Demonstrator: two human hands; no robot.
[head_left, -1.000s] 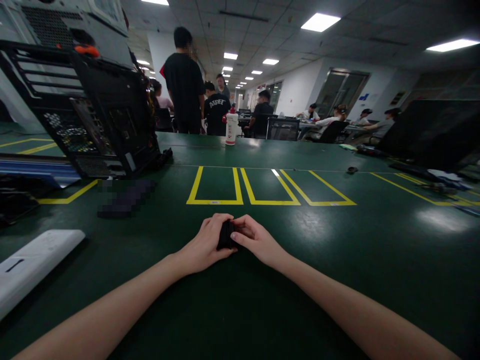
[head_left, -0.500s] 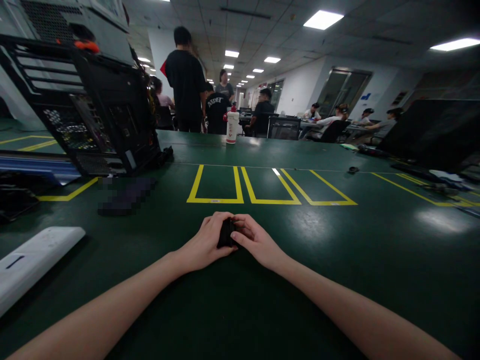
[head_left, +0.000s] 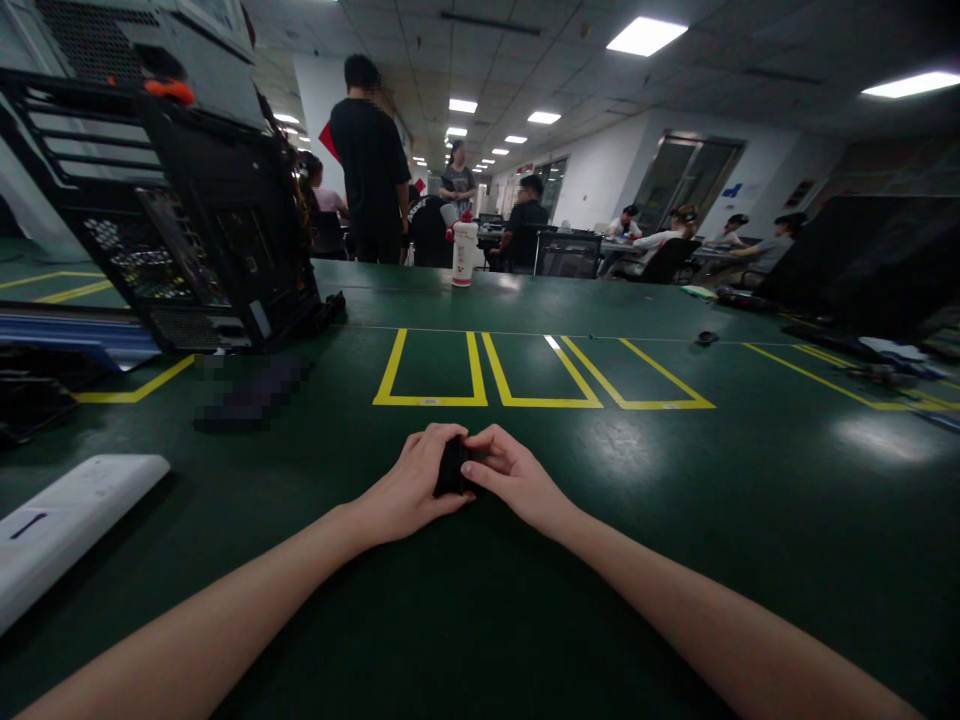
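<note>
A small black object (head_left: 450, 467) is between my hands, just above or on the green table (head_left: 465, 620); its kind cannot be made out. My left hand (head_left: 415, 483) is closed around it from the left, with fingers over the top and the thumb low on the near side. At its right side, my right hand (head_left: 517, 480) pinches with thumb and fingertips touching the object's edge. Beyond both hands, yellow tape outlines (head_left: 431, 401) mark the table surface. Part of the object is hidden behind my fingers.
An open computer case (head_left: 225, 230) stands at the left. A white, bar-shaped item (head_left: 82, 520) lies at the near left. Toward the back are a white bottle (head_left: 463, 255) and a small dark round item (head_left: 706, 339). A dark monitor (head_left: 862, 260) is at the right; people sit and stand beyond.
The fingers of my right hand have drawn in slightly to a tighter pinch on the black object. My left hand keeps its hold. A person in the background has shifted.
</note>
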